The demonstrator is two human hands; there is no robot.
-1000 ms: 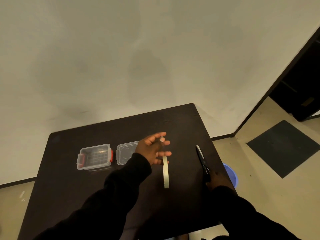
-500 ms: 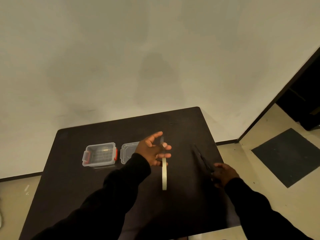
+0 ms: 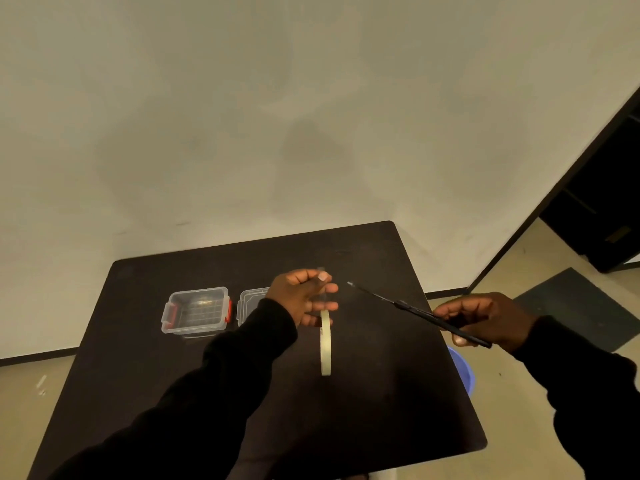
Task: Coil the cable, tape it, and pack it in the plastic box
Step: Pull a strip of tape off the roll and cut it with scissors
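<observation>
The left hand [image 3: 302, 296] is raised over the dark table [image 3: 173, 393], thumb and forefinger pinching the free end of tape drawn up from the pale tape roll [image 3: 325, 342], which hangs edge-on below its fingers; the right hand [image 3: 485, 320] grips black scissors [image 3: 412, 310], blades closed and pointing toward the left hand; the clear plastic box [image 3: 197, 311] sits open on the table, its lid [image 3: 250, 301] just beside it; the cable cannot be made out

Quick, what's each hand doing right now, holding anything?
Left hand: holding the roll of tape, which hangs below its fingers.
Right hand: closed on the scissors.
</observation>
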